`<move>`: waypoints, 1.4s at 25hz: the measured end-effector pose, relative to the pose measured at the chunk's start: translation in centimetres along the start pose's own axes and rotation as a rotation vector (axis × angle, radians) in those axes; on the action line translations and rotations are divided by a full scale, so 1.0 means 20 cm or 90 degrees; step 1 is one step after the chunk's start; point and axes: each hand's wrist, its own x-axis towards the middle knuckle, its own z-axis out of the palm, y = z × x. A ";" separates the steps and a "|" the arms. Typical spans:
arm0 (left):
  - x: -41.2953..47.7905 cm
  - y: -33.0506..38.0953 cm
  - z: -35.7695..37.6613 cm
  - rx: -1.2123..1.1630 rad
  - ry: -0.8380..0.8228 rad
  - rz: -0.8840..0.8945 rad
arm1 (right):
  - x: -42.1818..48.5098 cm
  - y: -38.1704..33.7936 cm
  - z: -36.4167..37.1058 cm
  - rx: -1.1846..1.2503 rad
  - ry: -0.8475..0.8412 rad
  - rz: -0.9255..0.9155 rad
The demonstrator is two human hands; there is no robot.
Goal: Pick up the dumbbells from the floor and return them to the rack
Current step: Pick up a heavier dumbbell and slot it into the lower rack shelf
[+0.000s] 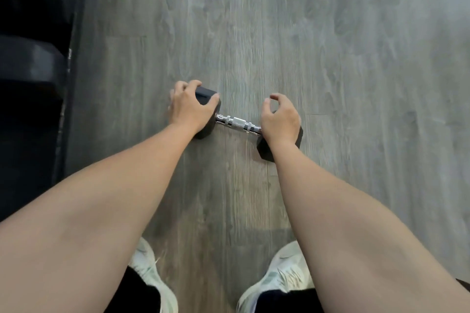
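I see the grey wood floor (330,46) filling the view, with a dark rack (33,63) along the far left edge. The dumbbell (237,123) lies flat on the floor between my arms, ahead of my shoes (277,277). My left hand (189,107) is clamped over its left head. My right hand (279,119) hovers above the right head, fingers curled but apart, not yet gripping. I'd close the right fully before lifting, keeping the bar level so neither head slips.
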 end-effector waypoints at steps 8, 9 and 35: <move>0.15 -0.18 0.19 -0.007 0.020 -0.016 | 0.04 0.36 0.08 0.027 0.091 0.137; 0.16 -0.19 0.19 -0.022 0.020 -0.031 | 0.04 0.37 0.09 0.055 0.094 0.151; 0.31 -0.19 0.08 -0.323 -0.313 -0.380 | 0.15 0.50 0.01 0.407 -0.205 0.519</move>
